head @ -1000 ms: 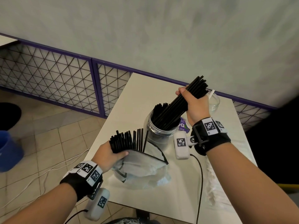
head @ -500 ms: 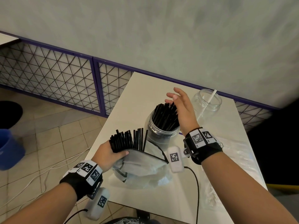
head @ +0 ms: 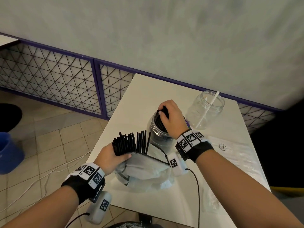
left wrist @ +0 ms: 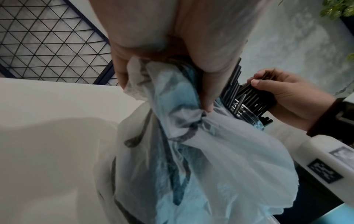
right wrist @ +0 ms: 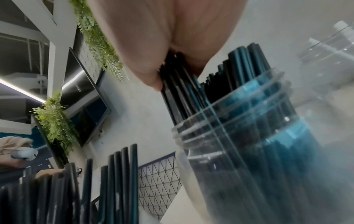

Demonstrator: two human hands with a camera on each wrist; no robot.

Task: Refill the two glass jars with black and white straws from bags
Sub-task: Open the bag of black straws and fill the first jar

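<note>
Our right hand (head: pixel 171 116) curls its fingers (left wrist: pixel 257 83) round black straws (right wrist: pixel 178 97) standing in the near jar (head: pixel 154 134) on the desk (head: pixel 141 96); our left hand (head: pixel 108 157) grips the bag (head: pixel 144 171) and its straws.

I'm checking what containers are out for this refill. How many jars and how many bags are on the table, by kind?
Glass jars: 2, one with black straws, one with a single white straw
Plastic bags: 2, one of black straws, one flat clear bag marked XL
Total: 4
</note>
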